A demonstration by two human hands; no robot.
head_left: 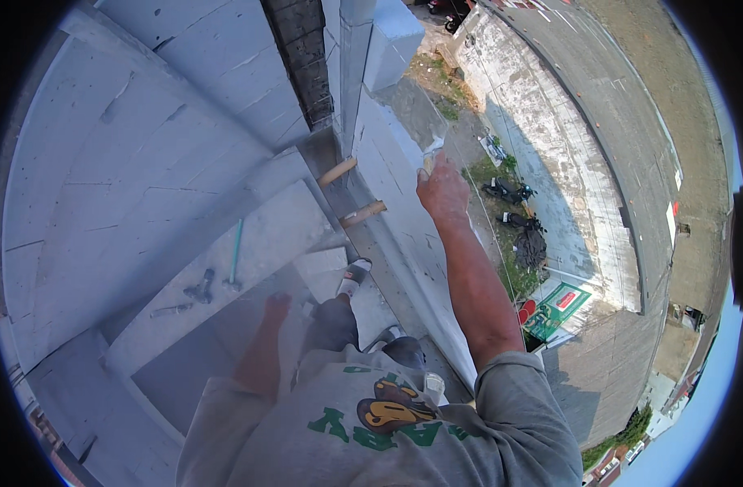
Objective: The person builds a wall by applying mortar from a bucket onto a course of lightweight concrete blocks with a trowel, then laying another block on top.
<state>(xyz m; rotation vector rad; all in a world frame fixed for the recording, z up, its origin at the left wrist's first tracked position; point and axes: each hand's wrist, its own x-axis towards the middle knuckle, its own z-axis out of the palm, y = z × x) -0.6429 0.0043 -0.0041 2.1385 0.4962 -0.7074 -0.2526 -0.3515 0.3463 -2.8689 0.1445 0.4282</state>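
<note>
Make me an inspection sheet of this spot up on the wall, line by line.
Surface: grey block wall top and lower ledge, high above a street.
Job's things: tool with pale blade in the right hand.
Clutter: hammer and small metal pieces on the ledge.
Grippers: right hand shut on the tool; left hand blurred, held low.
Cables: thin line beside the wall.
Surroundings: parked motorbikes, road below.

The person wears a grey short-sleeved T-shirt (404,430) with green lettering and an orange-and-brown cartoon print (391,408) across the chest. The sleeves end above the elbows, leaving both forearms bare. Dark grey trousers (339,325) cover the legs, and light-coloured shoes (353,277) show below.
</note>
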